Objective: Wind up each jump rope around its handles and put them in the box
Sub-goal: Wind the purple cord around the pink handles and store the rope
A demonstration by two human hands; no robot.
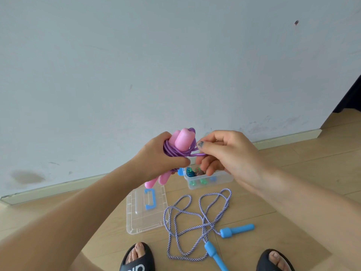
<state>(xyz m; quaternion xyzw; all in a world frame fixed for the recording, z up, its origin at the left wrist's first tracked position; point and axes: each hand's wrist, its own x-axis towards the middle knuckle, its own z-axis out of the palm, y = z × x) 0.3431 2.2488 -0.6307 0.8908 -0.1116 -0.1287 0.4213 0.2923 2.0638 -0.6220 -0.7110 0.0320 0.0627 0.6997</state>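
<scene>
The left hand (pixel 163 156) is wrapped around a pair of pink handles (pixel 180 141) held side by side, with purple rope (pixel 172 150) coiled around their middle; the handle ends stick out above and below the fist. Just beside it, the right hand (pixel 224 153) pinches the free loop of the purple rope between thumb and fingers, close against the coil. Both are held up in front of a pale wall (pixel 175 55). Below on the wooden floor (pixel 293 192), a clear box (pixel 210 179) sits near the wall with coloured things inside, too small to tell apart. Its clear lid (pixel 145 210) with a blue grip lies nearer, and a loose striped rope (pixel 203 220) with blue handles (pixel 236 230) sprawls beside the lid.
</scene>
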